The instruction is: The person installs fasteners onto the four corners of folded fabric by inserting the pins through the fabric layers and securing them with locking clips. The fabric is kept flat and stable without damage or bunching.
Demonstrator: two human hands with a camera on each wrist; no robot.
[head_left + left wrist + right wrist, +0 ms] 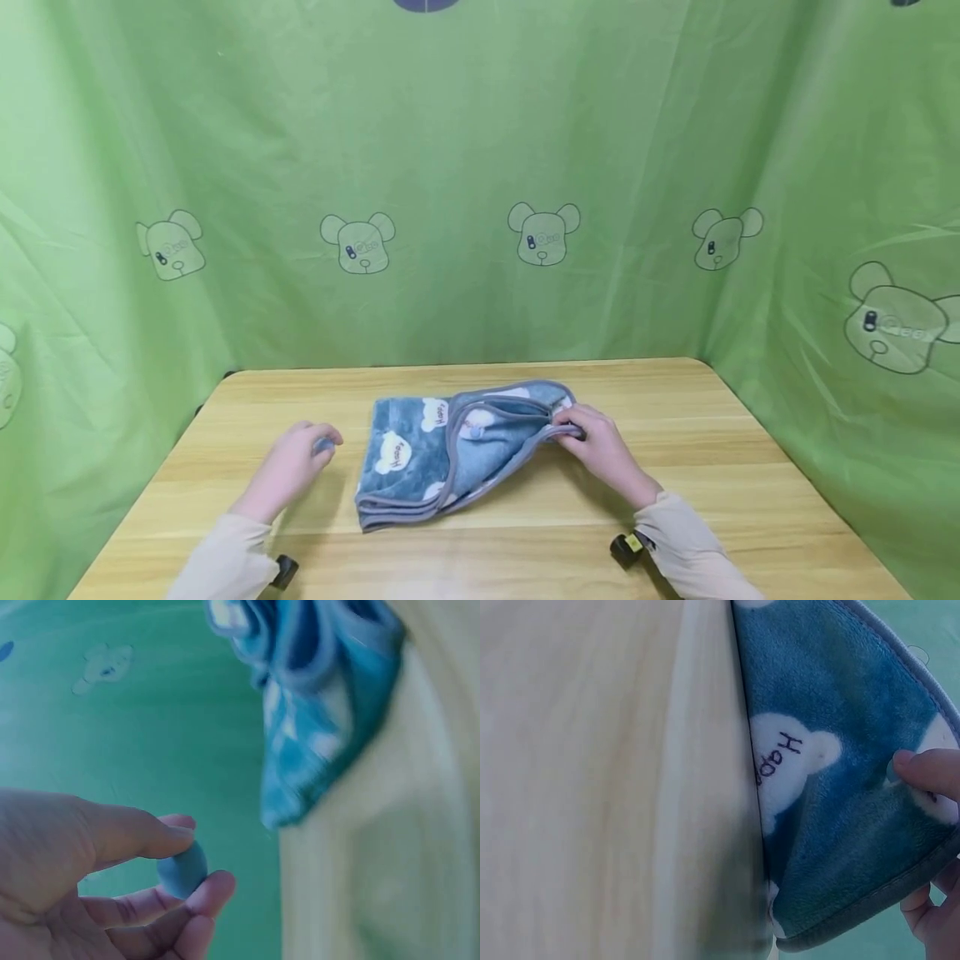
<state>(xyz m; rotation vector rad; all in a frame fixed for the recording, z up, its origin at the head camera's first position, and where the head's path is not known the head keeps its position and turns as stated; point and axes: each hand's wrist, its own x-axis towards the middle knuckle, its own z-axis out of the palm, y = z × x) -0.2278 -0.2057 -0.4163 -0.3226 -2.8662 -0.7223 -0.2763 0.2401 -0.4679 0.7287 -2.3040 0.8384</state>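
Note:
A folded blue plush blanket (408,454) with white bear-head prints and grey edging lies across the middle of the table. My right hand (600,442) grips its right-hand corner, the top layer raised and gaping into a fold. In the right wrist view the thumb (930,774) presses on the plush face, while other fingers (917,906) curl beneath the edging. To the blanket's left, my left hand (292,457) is held apart from it. Between thumb and fingers that hand pinches a small, smooth blue-grey oval object (183,871); its exact kind I cannot tell.
The wooden table (720,492) has rounded far corners. Green curtains (450,167) printed with bear heads hang behind it and along both sides. A small black device (283,572) sits at the left wrist, and another (626,550) at the right.

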